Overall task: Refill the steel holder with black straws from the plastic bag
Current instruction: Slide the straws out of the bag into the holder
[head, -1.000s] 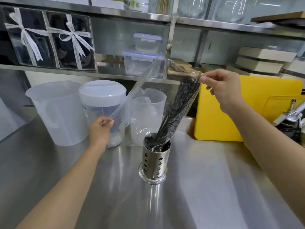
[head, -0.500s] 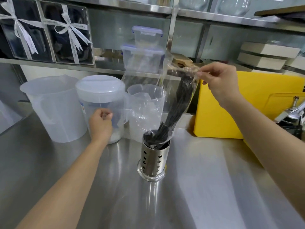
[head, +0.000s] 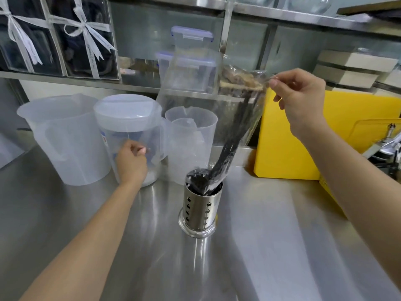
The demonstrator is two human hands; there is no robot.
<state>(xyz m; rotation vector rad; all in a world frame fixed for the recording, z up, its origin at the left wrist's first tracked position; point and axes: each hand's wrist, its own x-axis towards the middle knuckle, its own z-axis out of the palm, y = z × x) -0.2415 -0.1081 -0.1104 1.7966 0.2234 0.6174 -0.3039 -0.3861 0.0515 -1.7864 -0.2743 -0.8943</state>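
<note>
The right hand (head: 301,103) was raised at shelf height, thumb and forefinger pinching the top corner of the clear plastic bag (head: 257,114), the other fingers loosely curled below. The left hand (head: 132,161) sat lower, in front of a lidded plastic pitcher (head: 128,118), its fingers curled in and the thumb pressed against the forefinger, pinching a faint edge of the bag's film. Between the two hands the bag hung stretched, and inside it a bundle of black straws (head: 230,148) slanted down from beneath the right hand. Their lower ends and the bag's mouth sat inside the perforated steel holder (head: 199,211), which stood upright on the steel counter (head: 271,246), between the two forearms, just right of and below the left hand and well below the right. A yellow cutting board (head: 288,148) leaned behind the right wrist
</note>
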